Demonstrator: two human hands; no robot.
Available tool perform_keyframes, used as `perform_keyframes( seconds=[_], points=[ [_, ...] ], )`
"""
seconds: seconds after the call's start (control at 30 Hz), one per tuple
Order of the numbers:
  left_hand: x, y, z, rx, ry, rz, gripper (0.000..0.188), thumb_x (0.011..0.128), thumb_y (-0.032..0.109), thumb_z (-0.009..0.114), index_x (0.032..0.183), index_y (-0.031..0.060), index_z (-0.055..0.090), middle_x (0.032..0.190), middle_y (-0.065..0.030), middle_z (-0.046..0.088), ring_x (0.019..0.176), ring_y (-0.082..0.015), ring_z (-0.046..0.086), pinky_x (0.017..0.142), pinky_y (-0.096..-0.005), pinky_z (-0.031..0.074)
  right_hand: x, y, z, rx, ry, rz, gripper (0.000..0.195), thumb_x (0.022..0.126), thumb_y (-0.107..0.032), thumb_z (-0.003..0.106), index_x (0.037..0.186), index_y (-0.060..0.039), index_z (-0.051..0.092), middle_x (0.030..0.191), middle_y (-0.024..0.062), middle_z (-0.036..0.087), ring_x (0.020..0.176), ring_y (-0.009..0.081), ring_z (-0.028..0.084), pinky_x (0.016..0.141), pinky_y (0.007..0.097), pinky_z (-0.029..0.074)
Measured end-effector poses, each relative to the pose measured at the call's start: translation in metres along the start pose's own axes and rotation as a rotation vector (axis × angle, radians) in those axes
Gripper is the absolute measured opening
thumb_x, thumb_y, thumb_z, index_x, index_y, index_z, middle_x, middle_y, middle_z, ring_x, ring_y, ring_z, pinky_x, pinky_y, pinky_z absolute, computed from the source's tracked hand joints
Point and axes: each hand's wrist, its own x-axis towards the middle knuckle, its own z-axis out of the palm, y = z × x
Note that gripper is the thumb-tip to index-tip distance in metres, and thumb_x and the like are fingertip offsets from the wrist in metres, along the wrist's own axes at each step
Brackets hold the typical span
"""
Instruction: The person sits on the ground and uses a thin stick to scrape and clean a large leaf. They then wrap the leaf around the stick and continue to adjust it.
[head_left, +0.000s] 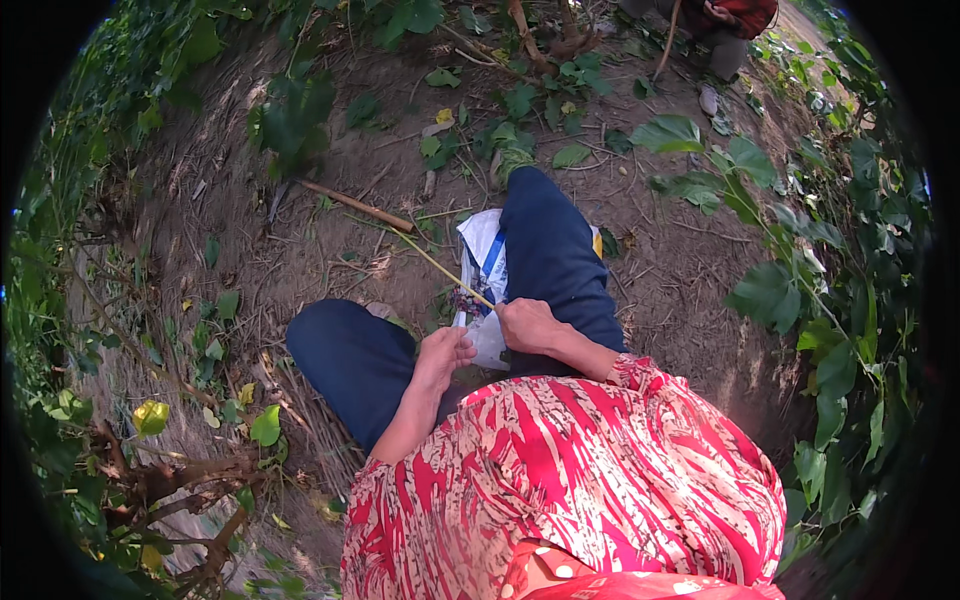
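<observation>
My right hand (527, 325) is closed around the near end of a thin yellow-green stem (435, 264), which points away to the upper left. Just to its left, my left hand (444, 352) has its fingers curled at a narrow white strip (460, 319); whether the strip is part of the bag cannot be told. Beyond the hands, a white plastic bag (484, 229) with blue printing lies between my knees, partly hidden by the right leg. A small cluster of dark purplish pieces (466, 300) sits at the bag, under the stem; what they are is unclear.
A brown stick (356, 202) lies on the bare soil ahead. Leafy branches (772, 247) reach in from the right, and a gnarled woody trunk (187, 480) stands at the lower left. Another person (724, 30) is at the top right, near an upright stick (667, 37).
</observation>
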Motion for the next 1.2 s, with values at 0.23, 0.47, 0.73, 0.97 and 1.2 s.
perform_keyframes(
  seconds=[0.23, 0.47, 0.73, 0.97, 1.2],
  points=[
    [0.0, -0.003, -0.004, -0.059, -0.01, 0.014, 0.028, 0.091, 0.031, 0.047, 0.098, 0.004, 0.052, 0.082, -0.0048, 0.056, 0.07, -0.0163, 0.059, 0.061, -0.0284, 0.046, 0.02, -0.016, 0.012, 0.7, 0.107, -0.276, 0.023, 0.083, -0.007, 0.047, 0.1, 0.0005, 0.06, 0.067, 0.0184, 0.059, 0.062, 0.0231, 0.061, 0.056, 0.0389, 0.046],
    [0.003, -0.006, -0.006, -0.08, -0.009, 0.045, 0.031, 0.093, 0.033, 0.044, 0.101, 0.0039, 0.05, 0.083, -0.0049, 0.056, 0.07, -0.0159, 0.059, 0.063, -0.0285, 0.047, 0.011, -0.008, 0.017, 0.773, 0.067, -0.112, 0.026, 0.088, -0.014, 0.045, 0.106, -0.0013, 0.059, 0.086, 0.0209, 0.063, 0.081, 0.0317, 0.063, 0.071, 0.0352, 0.048],
    [0.002, -0.009, -0.007, -0.042, -0.078, 0.015, 0.036, 0.092, 0.037, 0.045, 0.102, 0.0035, 0.053, 0.082, -0.0042, 0.056, 0.071, -0.014, 0.058, 0.062, -0.0267, 0.046, 0.01, -0.019, 0.023, 0.665, -0.203, 0.052, 0.024, 0.082, -0.015, 0.048, 0.094, 0.0025, 0.058, 0.074, 0.0226, 0.06, 0.068, 0.0319, 0.061, 0.062, 0.0401, 0.046],
    [0.001, -0.003, -0.005, -0.009, -0.046, 0.001, 0.031, 0.088, 0.036, 0.054, 0.092, 0.0051, 0.054, 0.083, -0.0056, 0.056, 0.071, -0.0159, 0.057, 0.064, -0.0286, 0.046, 0.009, -0.019, 0.031, 0.624, -0.205, -0.152, 0.028, 0.082, -0.015, 0.046, 0.104, 0.0008, 0.052, 0.083, 0.0209, 0.062, 0.077, 0.0297, 0.063, 0.064, 0.0382, 0.047],
    [0.006, -0.009, -0.003, -0.088, 0.014, 0.024, 0.023, 0.09, 0.027, 0.052, 0.088, 0.0039, 0.053, 0.077, -0.0071, 0.058, 0.066, -0.0157, 0.057, 0.059, -0.0289, 0.047, 0.005, -0.025, 0.011, 0.827, -0.442, -0.042, 0.035, 0.089, -0.029, 0.046, 0.11, -0.0004, 0.05, 0.06, 0.0083, 0.053, 0.052, 0.0161, 0.051, 0.051, 0.0329, 0.042]
  ],
)
